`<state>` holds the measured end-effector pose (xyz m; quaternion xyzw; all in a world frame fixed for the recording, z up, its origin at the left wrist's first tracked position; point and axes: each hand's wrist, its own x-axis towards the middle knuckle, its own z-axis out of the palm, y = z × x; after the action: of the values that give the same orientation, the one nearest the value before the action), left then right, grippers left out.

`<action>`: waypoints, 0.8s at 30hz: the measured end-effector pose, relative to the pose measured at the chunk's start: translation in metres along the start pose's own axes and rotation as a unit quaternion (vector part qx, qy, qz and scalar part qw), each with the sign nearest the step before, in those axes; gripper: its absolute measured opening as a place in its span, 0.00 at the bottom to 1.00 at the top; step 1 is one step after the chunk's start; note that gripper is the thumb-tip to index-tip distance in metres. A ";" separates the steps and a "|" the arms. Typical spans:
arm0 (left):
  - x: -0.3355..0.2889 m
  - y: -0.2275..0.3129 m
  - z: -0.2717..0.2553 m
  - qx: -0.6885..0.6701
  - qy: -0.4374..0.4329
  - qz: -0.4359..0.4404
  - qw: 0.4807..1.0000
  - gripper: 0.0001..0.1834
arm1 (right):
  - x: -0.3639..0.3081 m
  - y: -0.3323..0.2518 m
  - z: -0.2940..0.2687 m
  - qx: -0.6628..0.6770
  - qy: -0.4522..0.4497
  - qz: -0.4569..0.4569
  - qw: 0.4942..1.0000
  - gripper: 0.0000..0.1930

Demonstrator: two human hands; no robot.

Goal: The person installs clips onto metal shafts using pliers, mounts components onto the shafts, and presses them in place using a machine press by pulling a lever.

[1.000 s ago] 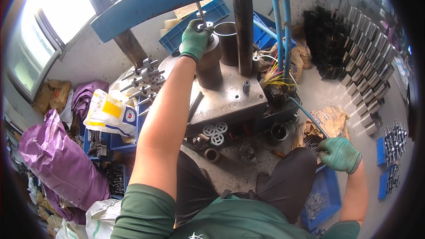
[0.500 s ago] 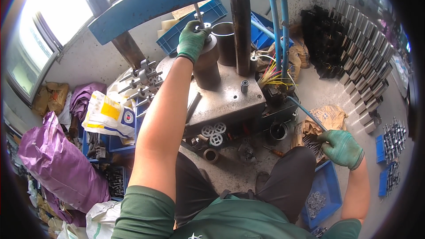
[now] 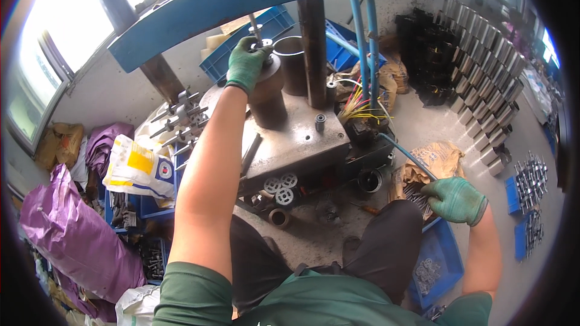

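Note:
My left hand (image 3: 246,63), in a green glove, reaches to the top of a thick steel cylinder (image 3: 267,105) on the press table. Its fingers close around a small round metal part (image 3: 264,46) there, below a thin vertical rod (image 3: 254,22). The fingers partly hide that part. At the right, my gloved right hand (image 3: 455,200) is closed on the end of a blue lever (image 3: 409,156), which slants up to the machine's side. The press's blue crossbeam (image 3: 223,12) spans above my left hand.
A dark bar (image 3: 251,154) and a small bushing (image 3: 319,122) lie on the metal table (image 3: 296,145). Slotted discs (image 3: 284,195) sit at its front edge. Stacked steel tubes (image 3: 486,78) stand right; a purple sack (image 3: 75,235) lies left. A blue bin (image 3: 444,247) stands beside my right knee.
The whole view has shifted a little, so the scene sits further left. Both hands keep their hold, the left on the round part and the right on the lever.

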<state>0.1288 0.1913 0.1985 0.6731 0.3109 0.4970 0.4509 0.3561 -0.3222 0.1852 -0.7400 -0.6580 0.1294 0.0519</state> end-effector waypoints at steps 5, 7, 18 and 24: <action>0.007 -0.026 -0.001 -0.085 -0.045 -0.043 0.994 0.17 | 0.008 0.010 -0.001 -0.099 0.153 -0.107 0.978 0.10; 0.021 -0.047 -0.033 -0.059 -0.025 -0.016 0.998 0.15 | 0.037 0.001 -0.008 -0.106 0.253 -0.024 0.961 0.09; 0.062 -0.089 -0.040 -0.054 -0.063 0.030 0.996 0.13 | 0.138 0.013 -0.109 -0.099 0.439 0.079 0.890 0.14; 0.067 -0.096 -0.041 -0.059 -0.079 0.048 0.994 0.15 | 0.149 0.025 -0.123 -0.047 0.444 0.104 0.889 0.15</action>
<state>0.1135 0.3005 0.1409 0.6969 0.2115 0.4805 0.4885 0.4269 -0.1672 0.2790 -0.7860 -0.4912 -0.2387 0.2899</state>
